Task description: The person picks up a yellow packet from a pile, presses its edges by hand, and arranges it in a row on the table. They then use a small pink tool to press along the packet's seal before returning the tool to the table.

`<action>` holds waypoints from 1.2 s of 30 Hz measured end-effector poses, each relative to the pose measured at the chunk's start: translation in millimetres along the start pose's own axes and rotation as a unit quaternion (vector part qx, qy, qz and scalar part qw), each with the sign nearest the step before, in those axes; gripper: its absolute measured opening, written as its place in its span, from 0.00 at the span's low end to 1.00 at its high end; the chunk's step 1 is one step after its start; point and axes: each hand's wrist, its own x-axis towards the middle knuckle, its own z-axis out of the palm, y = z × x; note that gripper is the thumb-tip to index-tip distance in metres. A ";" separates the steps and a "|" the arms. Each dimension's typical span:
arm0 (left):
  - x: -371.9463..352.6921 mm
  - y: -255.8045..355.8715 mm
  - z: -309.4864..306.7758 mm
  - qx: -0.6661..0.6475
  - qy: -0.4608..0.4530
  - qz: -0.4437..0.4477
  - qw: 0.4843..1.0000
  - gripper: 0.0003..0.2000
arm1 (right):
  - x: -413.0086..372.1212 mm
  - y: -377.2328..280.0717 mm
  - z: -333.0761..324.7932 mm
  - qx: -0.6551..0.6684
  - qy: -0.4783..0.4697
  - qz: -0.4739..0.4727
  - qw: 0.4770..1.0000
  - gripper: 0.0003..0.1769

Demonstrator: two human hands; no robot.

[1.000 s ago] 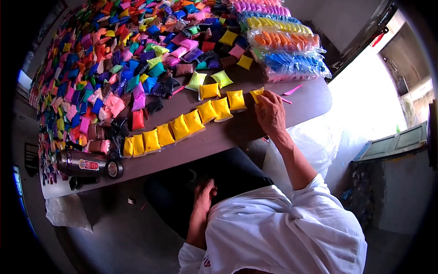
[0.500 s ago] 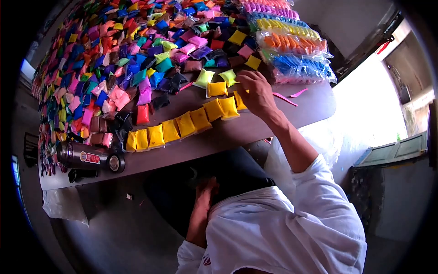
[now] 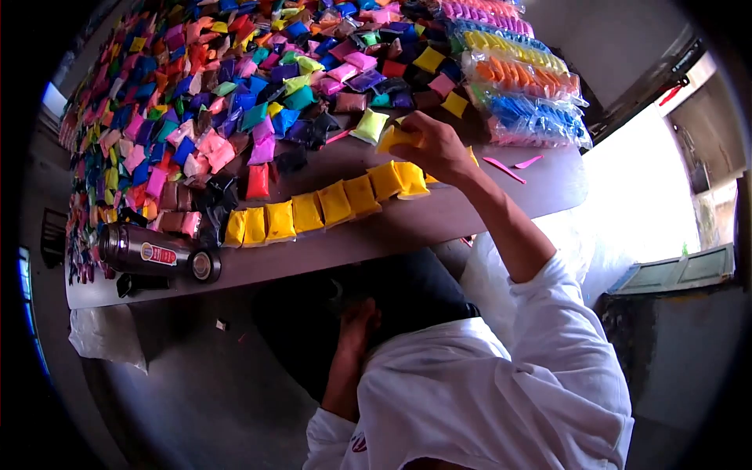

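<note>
My right hand (image 3: 435, 147) is above the table's near part, its thumb and fingers closed on a yellow packet (image 3: 398, 139). Just left of it lies a lime-green packet (image 3: 369, 125). Below the hand a curved row of yellow packets (image 3: 334, 204) runs along the near edge, and its right end is partly hidden by my hand and wrist. My left hand (image 3: 360, 317) rests low on my dark-clothed lap, its fingers too dark to make out.
A large heap of coloured packets (image 3: 235, 102) covers the far and left table (image 3: 540, 184). Bagged packets (image 3: 525, 74) are stacked at the back right. Pink plastic tools (image 3: 505, 171) lie right of my wrist. A dark flask (image 3: 149, 252) lies at the left edge.
My right hand has moved a little left relative to the packets and taken hold of the yellow packet that lay above the row. The whole view has shifted slightly. My left hand stays on my lap.
</note>
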 end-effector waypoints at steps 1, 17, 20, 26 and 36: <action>-0.4 -0.1 -0.2 -0.003 -0.025 0.012 1.000 0.11 | -14.0 -1.0 -2.7 0.141 0.010 0.019 0.990 0.18; -4.0 45.1 86.8 0.287 -0.258 0.168 0.907 0.23 | -185.8 1.9 25.2 0.475 -0.156 0.225 0.836 0.13; 0.0 43.0 103.2 0.319 -0.174 0.138 0.921 0.26 | -190.1 9.5 21.5 0.452 -0.182 0.210 0.848 0.16; 12.2 32.1 115.0 0.328 -0.233 0.079 0.912 0.22 | -205.2 27.6 18.4 0.548 -0.048 0.229 0.803 0.17; 20.9 30.3 151.1 0.382 -0.249 0.083 0.886 0.24 | -216.1 48.0 29.0 0.612 -0.012 0.251 0.750 0.18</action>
